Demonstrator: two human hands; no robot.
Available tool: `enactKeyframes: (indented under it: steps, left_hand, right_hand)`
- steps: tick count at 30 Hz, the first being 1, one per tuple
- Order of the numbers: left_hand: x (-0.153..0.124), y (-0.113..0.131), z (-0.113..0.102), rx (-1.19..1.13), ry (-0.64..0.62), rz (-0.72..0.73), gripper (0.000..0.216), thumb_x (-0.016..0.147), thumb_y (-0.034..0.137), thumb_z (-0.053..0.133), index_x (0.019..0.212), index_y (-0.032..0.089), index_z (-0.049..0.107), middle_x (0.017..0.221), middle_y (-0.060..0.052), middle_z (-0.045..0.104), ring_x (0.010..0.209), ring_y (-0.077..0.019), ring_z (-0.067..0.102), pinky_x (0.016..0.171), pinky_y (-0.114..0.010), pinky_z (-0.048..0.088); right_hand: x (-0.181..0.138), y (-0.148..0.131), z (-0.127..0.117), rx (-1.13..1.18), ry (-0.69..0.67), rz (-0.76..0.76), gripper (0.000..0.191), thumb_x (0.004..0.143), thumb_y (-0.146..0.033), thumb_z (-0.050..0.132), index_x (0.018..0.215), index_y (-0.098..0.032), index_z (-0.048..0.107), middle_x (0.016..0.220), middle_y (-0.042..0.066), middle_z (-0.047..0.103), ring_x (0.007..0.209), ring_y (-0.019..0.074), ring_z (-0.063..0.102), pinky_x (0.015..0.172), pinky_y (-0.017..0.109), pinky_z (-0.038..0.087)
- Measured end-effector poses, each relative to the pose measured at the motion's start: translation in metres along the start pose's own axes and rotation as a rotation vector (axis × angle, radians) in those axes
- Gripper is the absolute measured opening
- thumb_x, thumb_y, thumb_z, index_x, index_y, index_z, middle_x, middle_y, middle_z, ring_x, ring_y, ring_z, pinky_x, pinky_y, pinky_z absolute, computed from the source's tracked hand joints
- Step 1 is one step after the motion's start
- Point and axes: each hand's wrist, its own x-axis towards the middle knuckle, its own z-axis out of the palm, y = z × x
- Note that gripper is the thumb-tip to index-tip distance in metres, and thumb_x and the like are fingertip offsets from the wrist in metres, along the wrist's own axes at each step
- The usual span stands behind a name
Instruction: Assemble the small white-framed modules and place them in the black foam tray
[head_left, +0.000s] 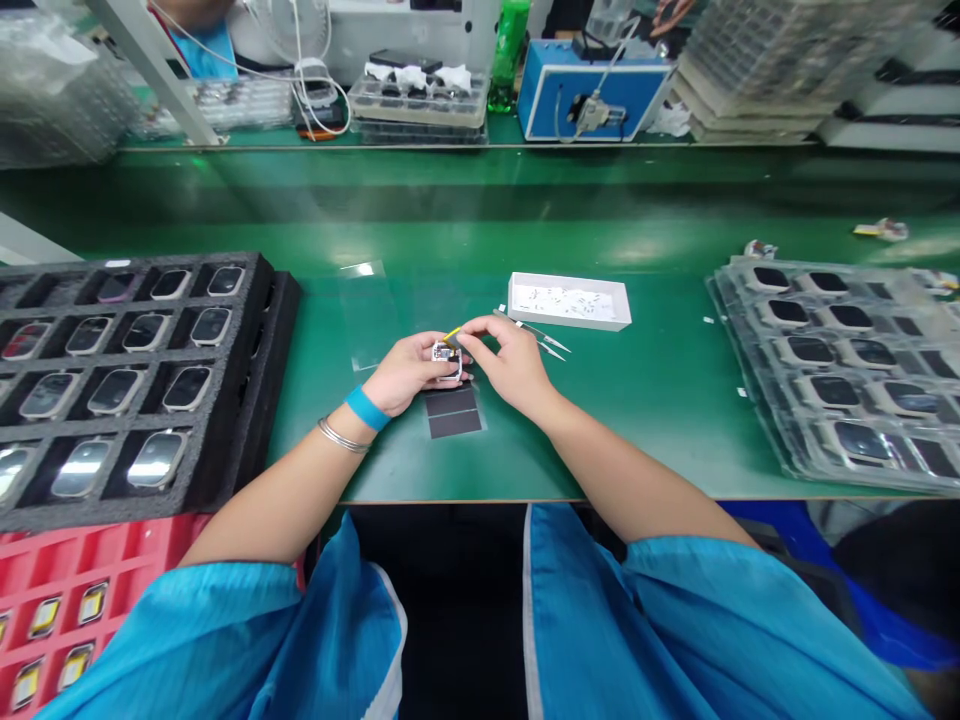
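My left hand [409, 372] is closed round a small watch case [446, 355] with its open inner side up, held just above the green bench [645, 390]. My right hand [510, 362] pinches a small yellow-tipped part [452, 335] at the top of the case, fingers pressed together. A pair of tweezers [541, 335] lies just behind my right hand, touching or passing under its fingers. Below both hands lie two dark rectangular pads [453, 412].
A black foam tray [127, 380] with several watch cases fills the left. Clear plastic trays [847, 370] of dark-screened watches lie at right. A shallow white box [568, 300] of small parts sits behind my hands. A red tray [52, 600] is at lower left. Machines and stacked trays line the back.
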Motion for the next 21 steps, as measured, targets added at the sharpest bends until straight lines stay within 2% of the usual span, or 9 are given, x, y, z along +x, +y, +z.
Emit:
enactKeyframes:
  steps: [3, 7, 10, 15, 18, 21]
  left_hand:
    - [0.0, 0.0, 0.002, 0.022, 0.041, -0.009, 0.032, 0.067, 0.003, 0.07, 0.097, 0.012, 0.062, 0.075, -0.003, 0.07, 0.067, -0.0155, 0.071, 0.062, -0.024, 0.058]
    - [-0.002, 0.004, 0.005, 0.049, 0.089, -0.02, 0.023, 0.069, 0.003, 0.065, 0.091, 0.011, 0.064, 0.07, -0.002, 0.068, 0.061, -0.0147, 0.069, 0.056, -0.022, 0.057]
    - [-0.001, 0.004, 0.004, 0.026, 0.106, -0.032, 0.016, 0.073, 0.007, 0.061, 0.088, 0.011, 0.066, 0.067, -0.002, 0.066, 0.059, -0.013, 0.066, 0.055, -0.022, 0.057]
    - [0.003, 0.004, -0.002, -0.224, 0.053, -0.065, 0.027, 0.074, 0.006, 0.054, 0.095, 0.01, 0.07, 0.083, -0.007, 0.07, 0.075, -0.014, 0.068, 0.08, -0.033, 0.06]
    - [0.005, 0.005, -0.006, -0.306, 0.052, -0.076, 0.024, 0.08, 0.01, 0.054, 0.098, 0.01, 0.069, 0.088, -0.009, 0.071, 0.079, -0.0145, 0.068, 0.086, -0.034, 0.058]
    - [0.005, 0.004, -0.009, -0.28, 0.041, -0.036, 0.021, 0.081, 0.009, 0.061, 0.101, 0.011, 0.068, 0.087, -0.006, 0.07, 0.076, -0.0116, 0.067, 0.086, -0.032, 0.057]
  right_hand:
    - [-0.001, -0.001, 0.003, -0.077, -0.01, -0.048, 0.013, 0.091, -0.029, 0.059, 0.087, -0.021, 0.069, 0.089, 0.002, 0.073, 0.084, 0.0179, 0.066, 0.091, 0.036, 0.048]
    - [-0.003, -0.002, 0.006, -0.187, -0.03, -0.104, 0.014, 0.093, -0.03, 0.058, 0.088, -0.024, 0.07, 0.088, 0.0, 0.075, 0.081, 0.0171, 0.066, 0.11, 0.046, 0.035]
    - [-0.005, 0.0, 0.008, -0.231, -0.026, -0.158, 0.015, 0.093, -0.03, 0.057, 0.089, -0.026, 0.071, 0.089, -0.001, 0.075, 0.08, 0.0178, 0.066, 0.113, 0.049, 0.033]
    - [-0.006, 0.001, 0.008, -0.329, -0.058, -0.245, 0.02, 0.094, -0.028, 0.054, 0.09, -0.029, 0.073, 0.089, -0.001, 0.075, 0.083, 0.0197, 0.063, 0.119, 0.056, 0.022]
    - [-0.007, -0.001, 0.009, -0.357, -0.093, -0.264, 0.02, 0.094, -0.025, 0.054, 0.091, -0.03, 0.073, 0.097, -0.002, 0.075, 0.088, 0.0197, 0.062, 0.12, 0.059, 0.015]
    - [-0.006, 0.002, 0.009, -0.301, -0.117, -0.232, 0.016, 0.092, -0.023, 0.059, 0.086, -0.028, 0.073, 0.103, 0.0, 0.073, 0.096, 0.0207, 0.061, 0.117, 0.059, 0.024]
